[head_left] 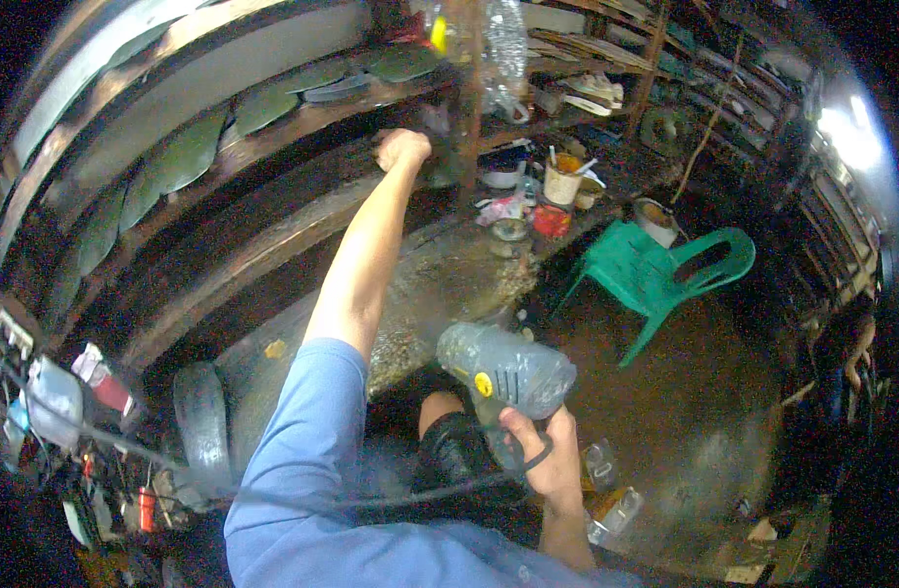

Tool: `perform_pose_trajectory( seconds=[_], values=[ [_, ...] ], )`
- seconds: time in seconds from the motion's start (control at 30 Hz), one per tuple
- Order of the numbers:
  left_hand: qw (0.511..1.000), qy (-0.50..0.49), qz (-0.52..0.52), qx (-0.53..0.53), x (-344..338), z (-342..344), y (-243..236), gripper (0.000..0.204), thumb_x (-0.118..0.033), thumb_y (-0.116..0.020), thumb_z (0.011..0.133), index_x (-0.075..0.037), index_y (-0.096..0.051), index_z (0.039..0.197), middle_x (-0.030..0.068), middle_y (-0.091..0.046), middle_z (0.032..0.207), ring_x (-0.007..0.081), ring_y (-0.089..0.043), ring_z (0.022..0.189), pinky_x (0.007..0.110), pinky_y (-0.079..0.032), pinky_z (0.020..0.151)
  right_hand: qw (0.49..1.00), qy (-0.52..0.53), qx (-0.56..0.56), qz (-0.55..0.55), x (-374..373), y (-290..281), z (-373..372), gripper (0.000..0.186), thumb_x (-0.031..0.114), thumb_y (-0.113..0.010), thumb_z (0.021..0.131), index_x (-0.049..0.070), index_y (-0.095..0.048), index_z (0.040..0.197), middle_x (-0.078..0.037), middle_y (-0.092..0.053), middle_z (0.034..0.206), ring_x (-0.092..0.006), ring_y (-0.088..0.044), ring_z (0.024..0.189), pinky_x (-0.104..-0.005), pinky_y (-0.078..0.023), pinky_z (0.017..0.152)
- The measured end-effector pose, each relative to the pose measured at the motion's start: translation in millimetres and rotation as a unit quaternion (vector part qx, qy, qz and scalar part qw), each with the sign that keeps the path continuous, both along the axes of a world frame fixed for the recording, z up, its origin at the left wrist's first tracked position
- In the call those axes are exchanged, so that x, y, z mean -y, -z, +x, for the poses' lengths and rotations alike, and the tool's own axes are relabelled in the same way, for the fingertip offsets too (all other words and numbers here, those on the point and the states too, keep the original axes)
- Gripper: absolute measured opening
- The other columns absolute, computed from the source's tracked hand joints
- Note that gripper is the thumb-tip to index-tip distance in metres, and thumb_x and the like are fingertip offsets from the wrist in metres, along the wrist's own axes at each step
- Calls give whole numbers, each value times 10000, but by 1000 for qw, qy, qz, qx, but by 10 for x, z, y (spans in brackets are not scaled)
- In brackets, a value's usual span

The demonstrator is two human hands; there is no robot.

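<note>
One grey power tool (508,367) sits mid-frame, fingers of my right hand (555,459) wrapped round it; left hand (403,150), upper centre, I can't tell. Seemingly steadying the tool; next needs slack cord (469,484).

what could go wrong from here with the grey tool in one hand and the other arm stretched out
The cord runs across the person's front, so it might snag on the body or tug at the tool.
The grey tool is gripped by the right hand alone, while the left hand is well away, so it could twist or slip.
The pale tub with sticks poking out might tip if bumped.
</note>
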State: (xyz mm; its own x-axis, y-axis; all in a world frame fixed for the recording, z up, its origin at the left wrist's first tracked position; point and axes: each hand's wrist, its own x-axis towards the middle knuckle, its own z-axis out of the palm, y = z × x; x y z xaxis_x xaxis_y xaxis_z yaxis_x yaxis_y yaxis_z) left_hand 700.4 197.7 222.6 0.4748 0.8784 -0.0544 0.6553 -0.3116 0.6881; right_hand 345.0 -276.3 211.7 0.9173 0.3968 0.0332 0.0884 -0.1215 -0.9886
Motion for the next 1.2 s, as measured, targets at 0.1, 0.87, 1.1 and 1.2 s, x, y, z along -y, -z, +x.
perform_pose_trajectory(
  seconds=[0.1, 0.87, 1.1, 1.2],
  values=[
    [980, -39, -171, 92, -254, 402, 78, 1183, -290, -829, 834, 42, -47, 1657, 303, -347, 1634, 367, -573, 1392, 442, -506, 1137, 999, -10, -37, -36, 141, -66, 48, 345, 229, -799, 949, -9, -666, 1161, -56, -715, 934, -132, -639, 735, -315, -532, 669],
    [859, 165, -172, 452, 705, -5205, 407, 784, -61, -899, 701, 18, -609, 1425, 93, -696, 1306, 213, -638, 1223, 373, -448, 1133, 997, 15, 32, 64, -584, 190, 118, 237, 258, -720, 1023, 30, -678, 1072, -29, -678, 848, -123, -609, 679, -309, -496, 629],
    [882, 231, -224, 345, 855, -5861, 1025, 880, -72, -950, 714, 42, -547, 1488, 120, -638, 1411, 212, -626, 1267, 354, -513, 1083, 999, -36, 31, 17, -485, -4, 188, 289, 363, -681, 1052, 77, -653, 1089, -34, -676, 863, -133, -625, 636, -307, -514, 561],
    [906, 297, -126, 273, 619, -5636, 1308, 881, -156, -955, 732, 26, -552, 1494, 155, -641, 1427, 235, -606, 1296, 374, -497, 1102, 999, -29, 22, -3, -452, -159, 97, 321, 384, -682, 1050, 63, -666, 1070, -61, -705, 846, -153, -641, 627, -301, -513, 550]
  ],
)
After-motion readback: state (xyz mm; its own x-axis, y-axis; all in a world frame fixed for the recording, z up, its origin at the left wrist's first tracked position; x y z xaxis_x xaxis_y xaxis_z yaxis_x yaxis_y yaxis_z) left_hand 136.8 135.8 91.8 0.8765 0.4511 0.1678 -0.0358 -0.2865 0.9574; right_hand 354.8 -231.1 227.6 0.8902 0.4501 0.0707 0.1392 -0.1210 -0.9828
